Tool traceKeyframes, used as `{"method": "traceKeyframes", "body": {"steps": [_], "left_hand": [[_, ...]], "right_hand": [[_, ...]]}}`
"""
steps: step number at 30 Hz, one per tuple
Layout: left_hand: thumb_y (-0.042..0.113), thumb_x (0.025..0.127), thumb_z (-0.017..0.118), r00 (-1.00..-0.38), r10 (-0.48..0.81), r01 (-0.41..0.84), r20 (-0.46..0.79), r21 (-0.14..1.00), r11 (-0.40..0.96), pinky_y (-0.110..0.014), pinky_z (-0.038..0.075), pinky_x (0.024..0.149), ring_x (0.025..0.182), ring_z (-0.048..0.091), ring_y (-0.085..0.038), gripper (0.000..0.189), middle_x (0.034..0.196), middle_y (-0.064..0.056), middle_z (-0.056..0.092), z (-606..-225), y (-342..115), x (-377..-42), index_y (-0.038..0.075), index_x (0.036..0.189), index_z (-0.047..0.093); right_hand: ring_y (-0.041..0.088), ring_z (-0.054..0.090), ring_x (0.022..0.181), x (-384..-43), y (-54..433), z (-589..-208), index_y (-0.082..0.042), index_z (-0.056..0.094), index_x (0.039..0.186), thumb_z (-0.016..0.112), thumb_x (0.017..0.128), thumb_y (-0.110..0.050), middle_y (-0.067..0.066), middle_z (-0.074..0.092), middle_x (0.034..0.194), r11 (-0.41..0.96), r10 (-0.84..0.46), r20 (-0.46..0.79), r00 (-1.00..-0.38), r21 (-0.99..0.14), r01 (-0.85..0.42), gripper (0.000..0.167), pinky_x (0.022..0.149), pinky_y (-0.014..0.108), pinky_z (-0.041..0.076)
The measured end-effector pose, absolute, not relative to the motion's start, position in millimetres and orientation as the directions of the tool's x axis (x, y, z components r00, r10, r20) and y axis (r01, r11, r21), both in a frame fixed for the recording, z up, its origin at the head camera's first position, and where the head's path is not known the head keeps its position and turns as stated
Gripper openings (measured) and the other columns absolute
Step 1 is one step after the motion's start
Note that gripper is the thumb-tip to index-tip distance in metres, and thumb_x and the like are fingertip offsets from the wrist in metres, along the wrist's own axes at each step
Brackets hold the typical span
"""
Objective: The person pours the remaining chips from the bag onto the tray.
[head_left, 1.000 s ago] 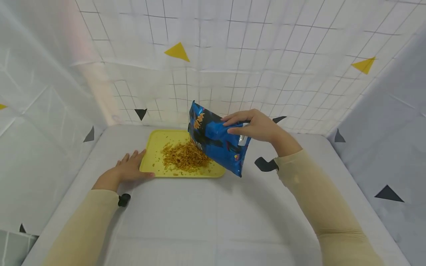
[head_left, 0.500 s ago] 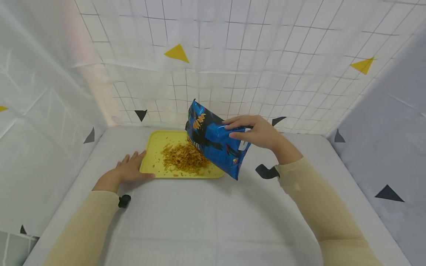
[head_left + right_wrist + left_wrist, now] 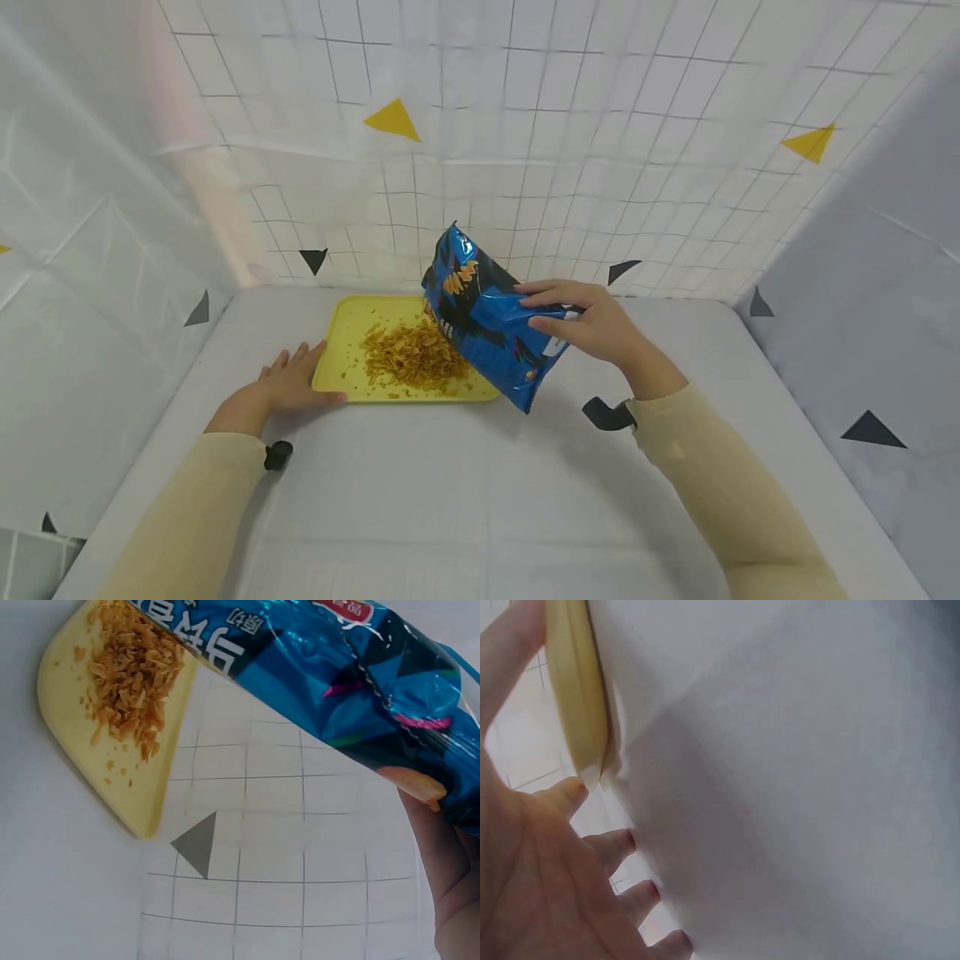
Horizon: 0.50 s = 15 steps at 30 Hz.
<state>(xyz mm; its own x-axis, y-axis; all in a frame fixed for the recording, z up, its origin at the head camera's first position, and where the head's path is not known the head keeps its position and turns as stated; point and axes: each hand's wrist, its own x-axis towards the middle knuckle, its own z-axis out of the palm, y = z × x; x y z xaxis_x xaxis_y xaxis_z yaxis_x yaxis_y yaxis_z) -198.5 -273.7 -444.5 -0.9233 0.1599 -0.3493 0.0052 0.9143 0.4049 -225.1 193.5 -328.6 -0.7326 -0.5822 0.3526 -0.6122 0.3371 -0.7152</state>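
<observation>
My right hand [image 3: 592,321] grips the closed-looking end of a blue chip bag [image 3: 491,321], thumb on one face, fingers over the other. The bag is tilted over the right part of a yellow tray [image 3: 341,354], its far left end just above a heap of broken potato chips [image 3: 412,358]. In the right wrist view the bag [image 3: 322,682] overlaps part of the chips [image 3: 135,675]. At the tray's left end my left hand [image 3: 288,387] lies with fingers spread, thumb along the front corner. The left wrist view shows thumb and index finger touching the tray's side [image 3: 577,682].
A white-covered table [image 3: 390,500] lies under the tray. White sheeting with grid lines [image 3: 487,200] rises behind it, and pale sheets stand at both sides. Black and yellow triangles mark the sheeting. Small crumbs lie scattered on the tray around the heap.
My right hand has moved down and slightly right with the bag, whose near corner has swung lower and left. The chip heap looks much the same. My left hand stays at the tray.
</observation>
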Motion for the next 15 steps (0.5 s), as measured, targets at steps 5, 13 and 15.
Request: {"method": "traceKeyframes", "body": {"steps": [5, 13, 15], "left_hand": [[0.068, 0.083, 0.068, -0.923, 0.167, 0.011, -0.348, 0.408, 0.913, -0.08, 0.002, 0.106, 0.141, -0.006, -0.064, 0.12, 0.159, -0.038, -0.002, -444.6, -273.0, -198.7, 0.001, 0.16, 0.005], [0.069, 0.082, 0.067, -0.925, 0.158, 0.005, -0.345, 0.406, 0.914, -0.079, 0.001, 0.107, 0.141, -0.006, -0.065, 0.12, 0.158, -0.039, -0.002, -444.7, -273.2, -197.9, 0.001, 0.16, 0.005], [0.069, 0.082, 0.067, -0.925, 0.157, 0.004, -0.347, 0.404, 0.915, -0.079, 0.001, 0.107, 0.141, -0.006, -0.064, 0.12, 0.159, -0.038, -0.002, -444.9, -273.1, -197.7, 0.001, 0.16, 0.005]], "right_hand": [[0.018, 0.053, 0.132, -220.8, 201.7, -340.8, -0.007, 0.072, 0.123, 0.072, 0.091, -0.002, 0.005, 0.062, 0.138, 0.271, -0.569, 0.446, -0.691, -0.692, -0.669, 0.033, 0.093, 0.03, 0.054], [0.014, 0.056, 0.129, -212.6, 208.8, -358.0, 0.006, 0.07, 0.117, 0.072, 0.08, 0.018, 0.023, 0.061, 0.135, 0.155, -0.499, 0.603, -0.622, -0.644, -0.749, 0.039, 0.092, 0.025, 0.053], [0.017, 0.056, 0.129, -210.0, 209.9, -361.6, 0.008, 0.07, 0.116, 0.073, 0.077, 0.021, 0.026, 0.06, 0.133, 0.132, -0.482, 0.644, -0.594, -0.617, -0.776, 0.041, 0.094, 0.025, 0.053]]}}
